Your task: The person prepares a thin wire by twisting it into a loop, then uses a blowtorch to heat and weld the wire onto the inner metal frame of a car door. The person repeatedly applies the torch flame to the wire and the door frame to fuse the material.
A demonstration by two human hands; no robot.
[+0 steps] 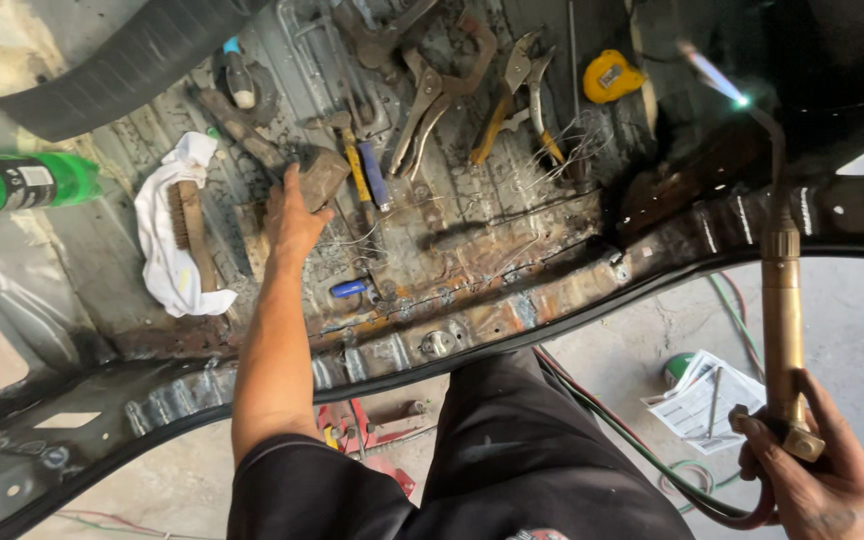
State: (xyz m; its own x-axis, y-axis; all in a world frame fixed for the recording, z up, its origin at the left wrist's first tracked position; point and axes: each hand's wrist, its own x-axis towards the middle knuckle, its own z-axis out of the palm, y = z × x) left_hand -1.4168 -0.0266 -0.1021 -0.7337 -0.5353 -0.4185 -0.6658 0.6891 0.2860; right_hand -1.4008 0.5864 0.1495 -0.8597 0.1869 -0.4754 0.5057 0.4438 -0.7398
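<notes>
left hand (292, 222) on hammer (337, 172); right hand (824, 478) gripping torch (782, 300)

the one camera sits on my head, looking steeply down and forward, close over the rusty car floor (472, 270) before me.

The left hand (294, 222) reaches out over the rusty metal car floor (472, 270), fingers resting on a small grey block (324, 176) beside a yellow-handled hammer (353, 160). The right hand (820, 470) grips the base of a long brass welding torch (782, 310), whose bent tip burns with a bright blue-white flame (717, 78). On the floor lie a white rag (164, 260) with a wooden wire brush (190, 225) on it, several locking pliers (432, 95) and a yellow tape measure (610, 76). A green spray can (17, 182) lies at the left edge.
</notes>
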